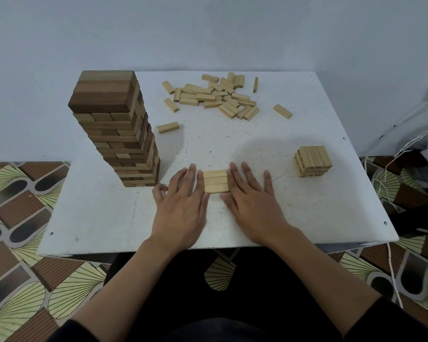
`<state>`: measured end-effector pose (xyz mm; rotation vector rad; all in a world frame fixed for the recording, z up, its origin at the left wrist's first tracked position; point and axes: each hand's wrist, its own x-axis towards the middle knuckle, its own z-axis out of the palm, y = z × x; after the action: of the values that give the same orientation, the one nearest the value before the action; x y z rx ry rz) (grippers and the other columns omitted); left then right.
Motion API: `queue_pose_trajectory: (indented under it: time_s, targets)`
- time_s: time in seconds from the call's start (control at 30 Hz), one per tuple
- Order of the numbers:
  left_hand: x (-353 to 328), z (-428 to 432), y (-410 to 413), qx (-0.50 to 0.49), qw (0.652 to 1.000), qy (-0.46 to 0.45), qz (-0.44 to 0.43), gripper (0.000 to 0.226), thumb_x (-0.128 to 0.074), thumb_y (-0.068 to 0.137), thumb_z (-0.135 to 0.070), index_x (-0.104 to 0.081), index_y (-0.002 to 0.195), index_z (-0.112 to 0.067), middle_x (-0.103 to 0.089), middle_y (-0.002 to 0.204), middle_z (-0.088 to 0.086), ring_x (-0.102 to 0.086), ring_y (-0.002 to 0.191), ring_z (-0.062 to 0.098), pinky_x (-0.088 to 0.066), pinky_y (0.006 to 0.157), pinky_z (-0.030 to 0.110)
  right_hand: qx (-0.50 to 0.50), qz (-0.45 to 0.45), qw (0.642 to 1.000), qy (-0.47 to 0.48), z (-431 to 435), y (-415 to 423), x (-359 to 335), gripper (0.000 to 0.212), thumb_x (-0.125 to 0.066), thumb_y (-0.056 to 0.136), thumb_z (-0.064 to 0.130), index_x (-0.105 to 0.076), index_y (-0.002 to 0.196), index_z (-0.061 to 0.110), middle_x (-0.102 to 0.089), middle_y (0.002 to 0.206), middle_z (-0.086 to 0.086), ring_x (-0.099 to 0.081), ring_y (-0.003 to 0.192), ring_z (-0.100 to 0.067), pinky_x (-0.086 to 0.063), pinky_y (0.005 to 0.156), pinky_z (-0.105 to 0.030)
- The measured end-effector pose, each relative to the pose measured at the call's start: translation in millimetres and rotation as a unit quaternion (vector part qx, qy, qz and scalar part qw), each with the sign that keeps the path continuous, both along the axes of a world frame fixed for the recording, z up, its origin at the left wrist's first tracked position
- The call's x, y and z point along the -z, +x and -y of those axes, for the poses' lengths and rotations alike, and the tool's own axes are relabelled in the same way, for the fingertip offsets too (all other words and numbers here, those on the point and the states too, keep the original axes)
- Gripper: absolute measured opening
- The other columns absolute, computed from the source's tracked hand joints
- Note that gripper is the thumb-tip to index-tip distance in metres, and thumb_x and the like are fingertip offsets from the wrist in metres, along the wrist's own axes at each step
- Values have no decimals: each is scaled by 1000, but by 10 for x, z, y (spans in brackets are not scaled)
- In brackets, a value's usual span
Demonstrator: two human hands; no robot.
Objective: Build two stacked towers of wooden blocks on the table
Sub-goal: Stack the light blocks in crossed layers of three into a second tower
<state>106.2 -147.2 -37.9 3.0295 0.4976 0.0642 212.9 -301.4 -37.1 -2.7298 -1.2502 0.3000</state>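
Near the front middle of the white surface [319, 206], a row of three pale wooden blocks [216, 181] lies flat, side by side, long sides touching. The left hand [181, 206] and right hand [253, 203] rest palm down on either side of it. Their fingers [192, 175] are straight and mostly held together, lying against the row's two ends; the left little finger curls apart.

Just left of the left hand stands a tall tower of brown wooden blocks [119, 134], its top layer darker. Well to the right sits a short square stack of pale wooden blocks [313, 160]. At the far side lies a loose heap of pale wooden blocks [215, 96], with a single pale block [168, 127] between heap and tower.
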Motion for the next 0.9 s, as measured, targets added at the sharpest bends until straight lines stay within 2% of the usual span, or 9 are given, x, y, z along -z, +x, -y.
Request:
queue_pose_trajectory:
  time_s: [0.13,0.3,0.5,0.63,0.73,0.8,0.83,0.9]
  targets:
    - [12,-15,8,-5,1000,-13,10,57,-19,106,-42,-42,151,-14,-30,164,5,-27,146,20,-23,101,48,9,4,1000,5,-21,7,19,75,16,92,56,8,158,21,18,166,11,25,151,-13,18,121,-52]
    - [11,-16,17,-3,1000,-6,14,56,-21,106,-41,-45,149,-14,-32,163,5,-29,146,20,-20,100,45,13,11,1000,24,-32,7,40,71,7,98,52,-5,160,19,8,167,10,17,153,-14,12,122,-55]
    - [16,-5,7,-2,1000,-2,13,57,-21,106,-41,-46,148,-12,-35,161,8,-31,144,22,-23,99,48,13,8,1000,15,-29,4,25,70,4,99,52,-5,161,20,7,168,9,17,153,-13,10,123,-55]
    - [0,-44,-2,8,999,-36,27,57,-23,105,-42,-42,150,-13,-32,161,5,-28,145,19,-25,100,48,9,-13,999,28,-15,19,-28,77,9,95,58,-5,161,20,5,168,9,16,153,-11,12,123,-52]
    - [-19,-79,-35,11,993,-96,71,58,-29,101,-46,-33,154,-24,-33,159,-4,-27,145,12,-18,101,40,20,-61,995,74,28,58,-136,70,-14,103,58,-13,161,19,-9,169,6,4,155,-9,5,125,-47]
    - [-66,-106,-38,7,981,-159,112,61,-38,98,-51,-32,155,-30,-35,156,-10,-28,143,8,-16,103,36,41,-61,989,132,55,132,-236,67,-35,104,55,-26,158,18,-30,163,2,-18,152,-13,-10,125,-43]
    - [-92,-130,-23,11,975,-184,124,64,-42,96,-54,-33,155,-31,-35,156,-11,-28,143,8,-18,105,37,45,-54,986,152,57,182,-287,68,-45,101,55,-31,156,18,-39,158,1,-28,147,-16,-19,123,-42]
    - [-126,-198,37,29,974,-191,116,73,-47,92,-60,-32,156,-29,-35,157,-8,-28,145,13,-24,108,43,31,-59,985,158,35,295,-372,74,-59,93,56,-37,154,20,-46,148,2,-36,138,-18,-30,115,-43]
